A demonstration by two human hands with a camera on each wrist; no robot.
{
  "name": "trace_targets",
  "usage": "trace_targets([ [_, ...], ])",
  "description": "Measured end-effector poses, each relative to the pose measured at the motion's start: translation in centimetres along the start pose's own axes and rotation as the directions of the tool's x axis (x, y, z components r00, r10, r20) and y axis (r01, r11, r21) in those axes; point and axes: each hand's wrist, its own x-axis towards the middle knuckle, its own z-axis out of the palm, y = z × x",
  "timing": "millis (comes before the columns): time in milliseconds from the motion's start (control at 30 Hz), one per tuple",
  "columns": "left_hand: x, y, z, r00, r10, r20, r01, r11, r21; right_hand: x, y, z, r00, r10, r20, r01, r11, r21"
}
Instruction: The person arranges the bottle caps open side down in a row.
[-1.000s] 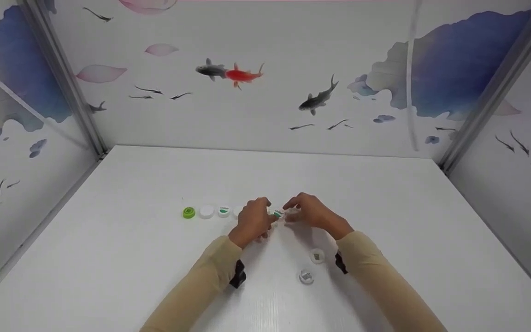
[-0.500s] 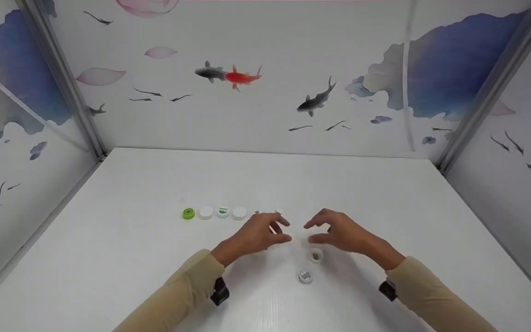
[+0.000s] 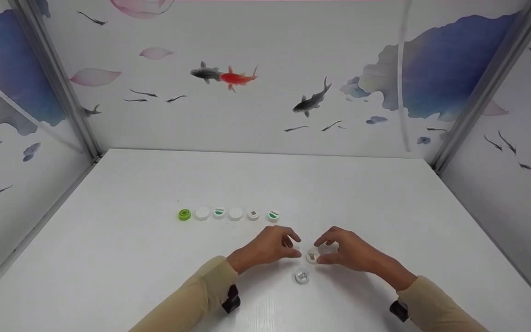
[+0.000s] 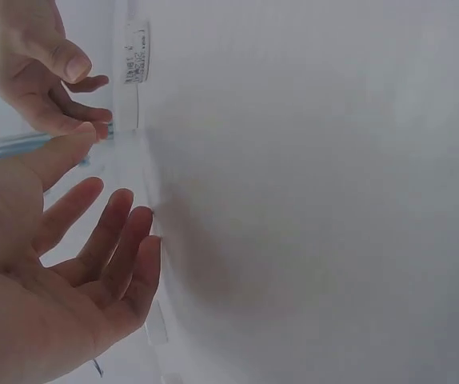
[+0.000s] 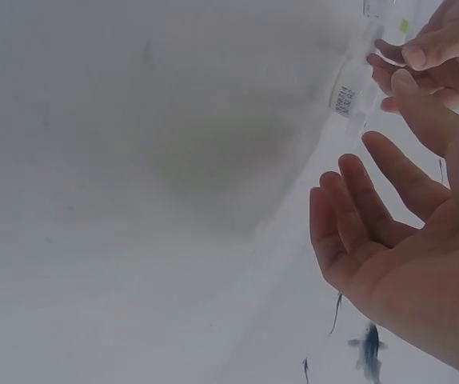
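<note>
A white bottle cap with a small square mark [image 3: 311, 256] lies between my two hands. My right hand [image 3: 351, 249] is at its right side, thumb tip at the cap's edge; whether they touch I cannot tell. Left of that cap, my left hand [image 3: 268, 245] hovers with loosely bent fingers and a gap to the cap. Nearer to me sits a greyish cap [image 3: 301, 276]. In the left wrist view, fingers of the left hand [image 4: 93, 264] hold nothing; likewise the right hand [image 5: 397, 216] in the right wrist view, near a cap with printed figures [image 5: 343, 92].
Behind the left hand runs a row of caps: a green one [image 3: 184, 215], a plain white one [image 3: 202, 213], a green-printed one [image 3: 219, 212], another plain white one [image 3: 236, 214], a square-marked one [image 3: 253, 215] and a second green-printed one [image 3: 273, 216]. Printed panels [image 3: 265, 120] enclose the white table [image 3: 155, 276].
Both hands have left the right end of the row, where a green-printed cap now stands uncovered. They have come nearer to me, to either side of the square-marked cap.
</note>
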Motion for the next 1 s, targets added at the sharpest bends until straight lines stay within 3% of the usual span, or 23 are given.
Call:
trace_targets([
  [333, 1.1, 0.8, 1.2, 1.000, 0.018, 0.015, -0.019, 0.998, 0.056, -0.5, 0.2, 0.7, 1.000, -0.004, -0.023, 0.003, 1.000, -0.028],
  [633, 1.4, 1.1, 1.6, 0.999, 0.036, -0.022, -0.032, 0.989, 0.144, -0.2, 0.4, 1.5, 0.995, 0.005, -0.098, -0.008, 1.000, -0.026],
  [833, 1.4, 1.1, 1.1, 0.999, 0.048, -0.005, -0.047, 0.998, 0.047, 0.0, 0.4, 1.4, 0.993, 0.017, -0.121, -0.016, 1.000, 0.002],
  [1000, 1.4, 1.4, -0.2, 0.997, 0.072, -0.019, -0.073, 0.997, -0.039, 0.1, -0.3, 0.0, 0.989, -0.007, -0.150, 0.015, 0.999, 0.051],
])
